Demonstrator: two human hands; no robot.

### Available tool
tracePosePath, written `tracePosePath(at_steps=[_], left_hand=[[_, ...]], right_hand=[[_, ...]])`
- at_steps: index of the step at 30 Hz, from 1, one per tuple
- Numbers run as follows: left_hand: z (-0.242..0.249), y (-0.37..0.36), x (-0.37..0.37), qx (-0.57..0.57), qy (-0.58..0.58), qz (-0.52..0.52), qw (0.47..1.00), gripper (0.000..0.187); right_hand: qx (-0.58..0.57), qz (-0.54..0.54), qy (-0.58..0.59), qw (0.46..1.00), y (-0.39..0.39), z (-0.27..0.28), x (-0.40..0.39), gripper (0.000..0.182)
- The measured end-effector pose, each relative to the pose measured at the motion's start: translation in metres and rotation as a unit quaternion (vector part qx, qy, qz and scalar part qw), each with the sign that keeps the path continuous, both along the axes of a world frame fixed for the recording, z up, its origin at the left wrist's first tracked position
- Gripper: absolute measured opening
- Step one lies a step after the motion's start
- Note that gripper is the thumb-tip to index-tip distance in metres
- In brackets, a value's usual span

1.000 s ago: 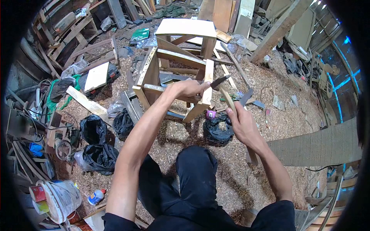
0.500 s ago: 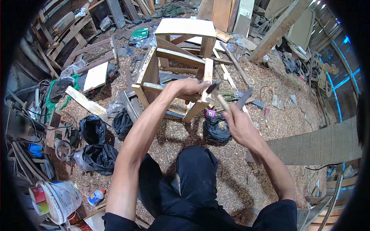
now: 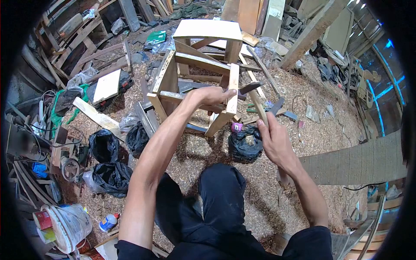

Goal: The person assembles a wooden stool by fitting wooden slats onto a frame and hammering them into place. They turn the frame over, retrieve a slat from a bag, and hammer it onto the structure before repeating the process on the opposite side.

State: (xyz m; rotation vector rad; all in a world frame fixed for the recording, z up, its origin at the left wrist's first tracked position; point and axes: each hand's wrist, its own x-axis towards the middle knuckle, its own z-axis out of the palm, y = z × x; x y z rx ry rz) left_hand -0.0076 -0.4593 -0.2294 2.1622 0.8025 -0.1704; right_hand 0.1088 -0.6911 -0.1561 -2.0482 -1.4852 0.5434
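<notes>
My left hand (image 3: 211, 96) is wrapped round the near right corner of a wooden frame (image 3: 193, 63), with some fingertips showing under its rail. One fingertip rests at the edge of a pale wooden strip (image 3: 233, 82) on the frame's right side. In my right hand (image 3: 276, 138) is a hammer (image 3: 260, 106), gripped by its wooden handle. Its dark head is just right of the strip, close to my left fingertips. Whether a nail is there is too small to tell.
Behind the frame stands a wooden piece with a white top (image 3: 208, 29). Black plastic bags (image 3: 245, 149) and a purple roll (image 3: 236, 127) lie on the shavings-covered floor. A white bucket (image 3: 69, 225) and a bottle (image 3: 108, 222) stand at lower left. A curved board (image 3: 355, 162) juts in from the right.
The hammer head has moved up and right, off the wooden strip's side. My right hand has shifted slightly right and away from me. My left hand keeps its hold on the frame.
</notes>
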Motion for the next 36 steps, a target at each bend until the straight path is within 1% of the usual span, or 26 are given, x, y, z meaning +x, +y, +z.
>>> tracePosePath(at_steps=[1,4,6,8,9,10,12,13,14,16,17,18,19,20,22,23,24,26,27,28,29,30,32,33,34,36], left_hand=[[0.000,-0.002,0.000,-0.024,-0.002,0.017,1.000,0.078],[0.001,-0.002,0.000,-0.029,0.003,-0.005,1.000,0.083],[-0.007,0.004,0.001,-0.044,0.016,0.000,0.999,0.087],[-0.032,0.017,0.005,0.015,-0.036,-0.052,0.998,0.088],[-0.023,0.015,0.005,0.014,0.014,-0.043,0.999,0.085],[-0.023,0.013,0.006,0.013,0.014,-0.043,0.999,0.085],[-0.014,0.005,0.004,-0.034,-0.010,0.007,0.999,0.083],[-0.007,0.002,0.002,-0.044,0.007,0.007,0.999,0.082],[0.002,-0.001,-0.001,-0.053,0.023,0.007,0.998,0.081],[-0.009,0.007,0.004,-0.044,0.026,-0.005,0.999,0.082],[-0.017,0.010,0.005,-0.044,0.003,0.002,0.999,0.086],[-0.016,0.008,0.005,-0.046,-0.019,0.007,0.999,0.091],[-0.015,0.007,0.005,-0.007,-0.008,0.009,1.000,0.094],[-0.014,0.005,0.004,-0.008,-0.007,0.007,1.000,0.094],[-0.008,0.001,0.002,-0.050,0.000,0.028,0.998,0.089],[-0.003,0.005,-0.001,-0.146,0.014,0.017,0.989,0.079],[0.004,-0.002,-0.003,-0.156,-0.002,0.042,0.987,0.073],[0.008,-0.005,-0.004,-0.149,-0.011,0.063,0.987,0.072],[0.001,-0.004,-0.002,-0.150,-0.010,0.063,0.987,0.072],[-0.008,-0.002,0.002,-0.116,-0.025,0.068,0.991,0.072],[-0.016,0.003,0.004,-0.081,-0.039,0.075,0.993,0.073],[-0.014,0.003,0.002,-0.083,-0.036,0.075,0.993,0.073],[-0.005,0.004,0.001,-0.082,0.013,0.023,0.996,0.080],[0.002,0.001,0.001,-0.057,0.024,0.011,0.998,0.081],[0.000,0.003,0.002,-0.056,0.023,0.009,0.998,0.081],[-0.008,0.007,0.002,-0.059,-0.002,0.015,0.998,0.082]], right_hand=[[-0.001,0.000,0.001,1.000,0.000,-0.002,-0.001,0.025],[-0.091,0.037,-0.061,0.993,0.002,-0.006,-0.002,0.023],[-0.075,0.049,-0.061,0.994,0.004,-0.001,0.003,0.024],[-0.073,0.028,-0.038,0.996,0.005,0.015,-0.001,0.024],[-0.045,0.028,-0.043,0.998,0.007,0.021,-0.002,0.024],[-0.046,0.028,-0.043,0.998,0.008,0.023,-0.006,0.024],[-0.082,-0.005,-0.024,0.996,0.010,0.026,-0.011,0.023],[-0.129,0.011,-0.011,0.991,0.009,0.019,-0.010,0.024],[-0.128,0.011,-0.013,0.992,0.008,0.011,-0.006,0.024],[-0.053,0.094,-0.085,0.991,0.008,0.004,0.000,0.022],[-0.071,0.072,-0.042,0.994,0.007,0.011,-0.002,0.021],[-0.072,0.072,-0.041,0.994,0.007,0.015,-0.004,0.021],[-0.039,0.048,-0.041,0.997,0.009,0.018,-0.006,0.021],[-0.007,0.023,-0.041,0.999,0.009,0.020,-0.009,0.021],[-0.025,0.004,-0.017,1.000,0.008,0.013,-0.008,0.021],[-0.011,0.061,-0.056,0.997,0.007,-0.006,0.002,0.021],[0.002,0.117,-0.093,0.989,0.009,-0.006,0.000,0.020],[-0.015,0.095,-0.089,0.991,0.008,0.004,-0.002,0.020],[-0.030,0.057,-0.057,0.996,0.008,0.013,-0.008,0.020],[-0.045,0.020,-0.025,0.998,0.009,0.017,-0.011,0.020],[0.021,0.040,-0.049,0.998,0.007,0.010,-0.008,0.020],[0.019,0.040,-0.047,0.998,0.006,0.004,-0.007,0.020],[-0.113,0.072,-0.023,0.991,0.005,-0.004,-0.004,0.021],[-0.071,0.102,-0.087,0.988,0.002,-0.007,-0.005,0.021],[-0.070,0.101,-0.089,0.988,0.002,-0.006,-0.004,0.021],[-0.091,0.055,-0.035,0.994,0.004,0.003,-0.007,0.022]])
